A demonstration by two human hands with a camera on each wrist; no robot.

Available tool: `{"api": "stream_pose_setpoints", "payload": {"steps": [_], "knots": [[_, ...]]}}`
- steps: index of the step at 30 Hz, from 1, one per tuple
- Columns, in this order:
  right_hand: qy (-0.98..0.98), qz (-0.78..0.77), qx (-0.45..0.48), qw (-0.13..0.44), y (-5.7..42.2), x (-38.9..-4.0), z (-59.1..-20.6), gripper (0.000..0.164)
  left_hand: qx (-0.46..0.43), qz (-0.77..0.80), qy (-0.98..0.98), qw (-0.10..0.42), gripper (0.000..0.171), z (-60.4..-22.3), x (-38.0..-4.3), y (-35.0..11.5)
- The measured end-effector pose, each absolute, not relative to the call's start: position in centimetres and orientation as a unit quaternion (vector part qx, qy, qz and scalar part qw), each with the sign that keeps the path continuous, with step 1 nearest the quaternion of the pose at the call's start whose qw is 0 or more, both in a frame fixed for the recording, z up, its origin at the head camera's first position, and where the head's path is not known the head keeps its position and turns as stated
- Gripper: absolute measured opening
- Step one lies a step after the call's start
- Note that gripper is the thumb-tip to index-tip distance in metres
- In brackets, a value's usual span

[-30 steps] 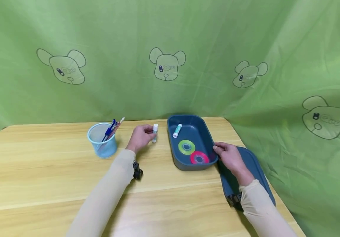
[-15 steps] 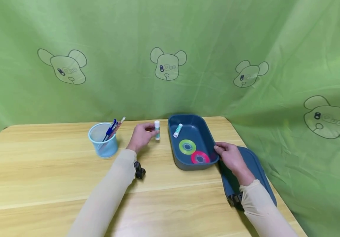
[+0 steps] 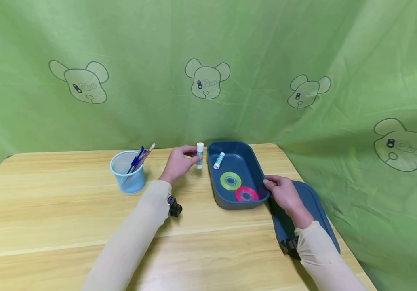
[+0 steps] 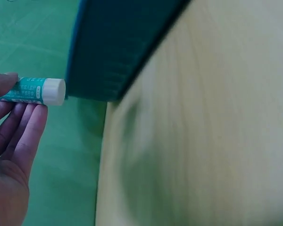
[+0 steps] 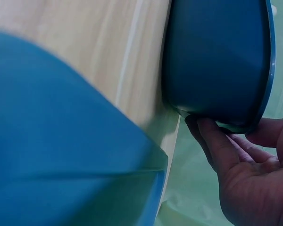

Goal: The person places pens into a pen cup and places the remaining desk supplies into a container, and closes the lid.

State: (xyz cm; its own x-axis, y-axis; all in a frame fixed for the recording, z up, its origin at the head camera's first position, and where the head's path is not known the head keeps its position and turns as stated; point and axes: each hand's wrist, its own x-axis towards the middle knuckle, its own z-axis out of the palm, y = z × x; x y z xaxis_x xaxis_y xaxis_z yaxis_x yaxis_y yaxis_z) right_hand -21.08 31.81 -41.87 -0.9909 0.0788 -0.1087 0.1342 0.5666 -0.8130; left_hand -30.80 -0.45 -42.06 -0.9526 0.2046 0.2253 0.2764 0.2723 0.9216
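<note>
My left hand (image 3: 180,162) pinches an upright glue stick (image 3: 199,155) with a white cap and teal label, just left of the dark blue box (image 3: 212,184). In the left wrist view the glue stick (image 4: 30,90) sits between thumb and fingers, close to the box wall (image 4: 118,52). My right hand (image 3: 283,192) grips the box's right side near the front corner, thumb at the rim and fingers against the outer wall (image 5: 217,61). Inside the box lie a second glue stick (image 3: 219,160), a yellow-green tape roll (image 3: 226,186) and a pink tape roll (image 3: 253,195).
A light blue mesh pen cup (image 3: 133,185) holding pens and a pencil stands to the left. The box's dark blue lid (image 3: 308,198) lies flat at the right table edge, under my right forearm. A green curtain (image 3: 150,113) hangs behind the wooden table (image 3: 48,210).
My left hand has lifted the glue stick and carried it to the right, closer to the box. The right hand keeps its hold on the box.
</note>
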Motion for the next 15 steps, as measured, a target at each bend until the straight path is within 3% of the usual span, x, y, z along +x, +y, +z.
{"api": "stream_pose_setpoints", "payload": {"steps": [15], "knots": [[0.882, -0.466, 0.063, 0.032, 31.5, -21.1, -41.7, 0.044, -0.152, -0.618, -0.771, -0.014, 0.03, -39.7, -30.1, 1.9]]}}
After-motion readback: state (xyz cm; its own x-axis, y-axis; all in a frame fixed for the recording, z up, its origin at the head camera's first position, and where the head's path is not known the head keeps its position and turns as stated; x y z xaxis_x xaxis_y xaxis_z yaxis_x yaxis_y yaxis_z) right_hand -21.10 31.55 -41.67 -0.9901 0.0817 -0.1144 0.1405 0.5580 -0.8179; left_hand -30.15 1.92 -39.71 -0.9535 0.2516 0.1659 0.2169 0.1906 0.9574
